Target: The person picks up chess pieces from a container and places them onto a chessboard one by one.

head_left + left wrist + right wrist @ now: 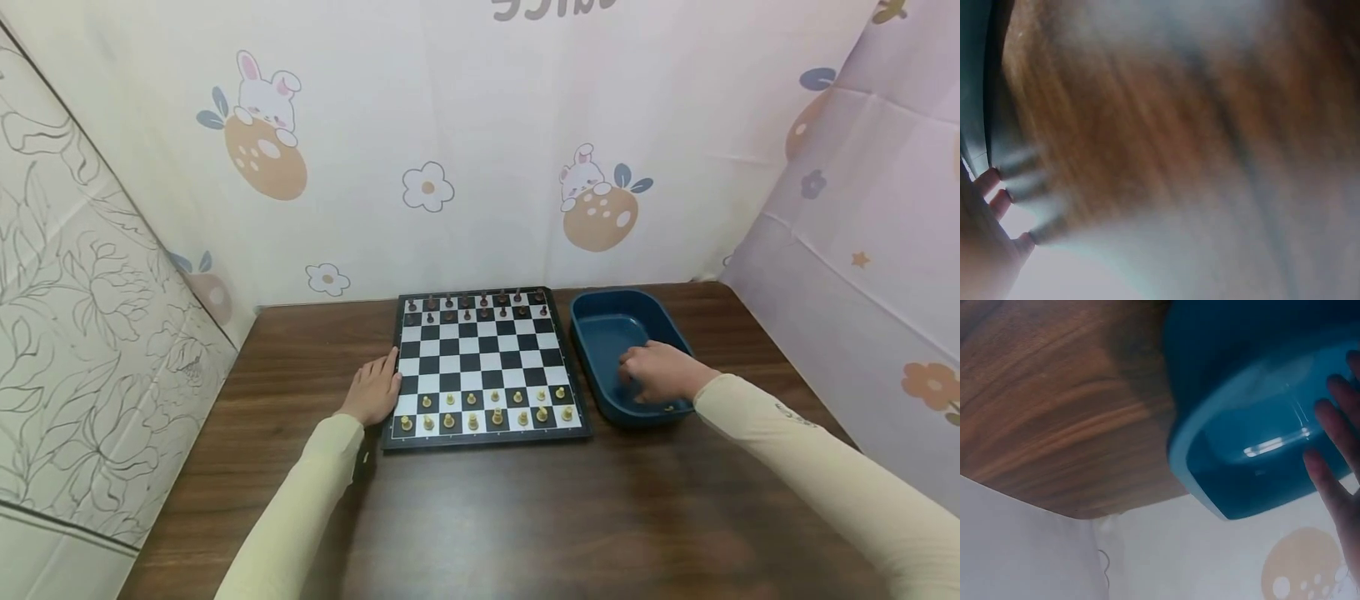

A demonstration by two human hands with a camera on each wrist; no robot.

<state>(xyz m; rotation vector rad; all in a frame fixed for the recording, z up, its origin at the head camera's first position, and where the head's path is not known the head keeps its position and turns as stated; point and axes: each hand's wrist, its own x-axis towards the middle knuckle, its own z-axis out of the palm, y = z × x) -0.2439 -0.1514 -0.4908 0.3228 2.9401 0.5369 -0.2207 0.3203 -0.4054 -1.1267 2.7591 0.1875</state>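
One small pale chess piece [667, 408] lies inside the blue tray [600, 312], at its near wall, just beside the right hand [654, 372]. This hand reaches down into the tray with its fingers bent toward the bottom; from the head view I cannot tell if they pinch anything. In the right wrist view the fingers [1335, 444] look rather straight over the inside of the tray [1235, 444] and hold nothing that I can see.

The tray stands on the wooden table [480, 517], near its far right corner, just beside the right edge of the chessboard [484, 367]. The left hand [373, 390] rests flat, fingers straight, on the table against the left edge of the board. The left wrist view is blurred and shows only fingertips [997, 187].

Dark pieces [468, 307] fill the two far rows of the board, and pale pieces [483, 408] stand in the two near rows.

Printed cloth with rabbits [258, 125] hangs behind the far edge of the table.
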